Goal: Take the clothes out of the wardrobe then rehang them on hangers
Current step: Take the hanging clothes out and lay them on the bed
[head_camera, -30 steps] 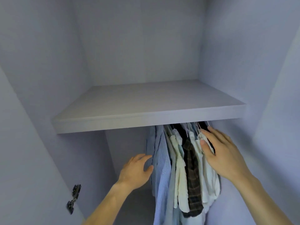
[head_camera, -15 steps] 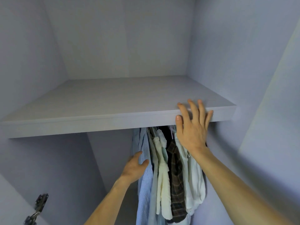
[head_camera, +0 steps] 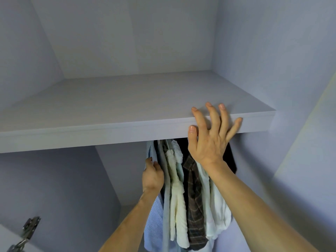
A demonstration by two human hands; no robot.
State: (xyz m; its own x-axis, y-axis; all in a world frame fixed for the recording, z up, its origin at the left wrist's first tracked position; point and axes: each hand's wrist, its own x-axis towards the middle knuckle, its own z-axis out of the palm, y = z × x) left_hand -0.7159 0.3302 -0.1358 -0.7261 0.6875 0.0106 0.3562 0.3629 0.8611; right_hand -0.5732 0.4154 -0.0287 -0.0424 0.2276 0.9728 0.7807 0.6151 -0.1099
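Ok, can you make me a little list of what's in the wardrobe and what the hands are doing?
Shelf: above the clothes
Some clothes hanging, left to right: blue striped shirt, cream top, brown plaid shirt, white top, dark garment
Left hand: grips the blue striped shirt
Right hand: open, fingers spread at the shelf front edge
Also: metal hinge, lower left

Wardrobe (head_camera: 298, 179) interior, pale grey-lilac laminate throughout. Back panel (head_camera: 127, 33) plain, faint vertical seam near ctr. Side walls L (head_camera: 21, 51) & R (head_camera: 272, 42) bare. One horiz. shelf (head_camera: 109, 110) spans full width, thick front edge w/ shallow groove. Compartment under the shelf darker, in shade. Metal hinge (head_camera: 30, 227) at bottom L. Light soft, even; far-R strip (head_camera: 320, 142) brighter, slight yellow tint.
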